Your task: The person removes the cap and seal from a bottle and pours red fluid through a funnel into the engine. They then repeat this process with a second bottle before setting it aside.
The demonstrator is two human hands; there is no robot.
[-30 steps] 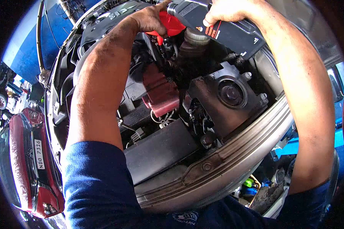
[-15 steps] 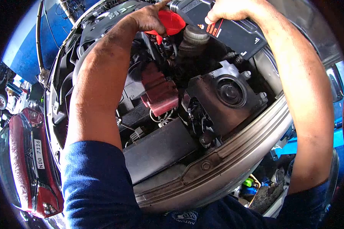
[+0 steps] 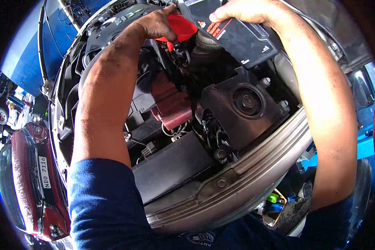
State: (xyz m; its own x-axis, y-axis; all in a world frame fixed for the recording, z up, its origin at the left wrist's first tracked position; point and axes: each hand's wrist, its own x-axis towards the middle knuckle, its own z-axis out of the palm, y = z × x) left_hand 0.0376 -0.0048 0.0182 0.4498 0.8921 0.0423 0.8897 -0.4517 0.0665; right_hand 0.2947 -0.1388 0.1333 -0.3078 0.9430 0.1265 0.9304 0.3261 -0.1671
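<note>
At the top of the view my left hand [image 3: 159,26] is closed on the rim of a red funnel [image 3: 184,30], which sits low over the engine bay. My right hand [image 3: 248,11] grips a black fluid bottle [image 3: 241,43] by its upper side. White and red print on the bottle reads in part "automatic transmission". The bottle lies tilted, its neck end toward the funnel and its base to the lower right. Whether liquid flows from it cannot be seen, as the mouth is at the frame edge.
Below my hands are a dark red cover [image 3: 173,108], a black bracket with a round opening [image 3: 241,108] and a long black box [image 3: 175,162]. The car's silver front edge [image 3: 237,179] runs nearest me. A red car [image 3: 31,179] stands at left.
The bottle has shifted left toward the funnel with my right hand. My left hand stays at the funnel. The whole view has moved slightly.
</note>
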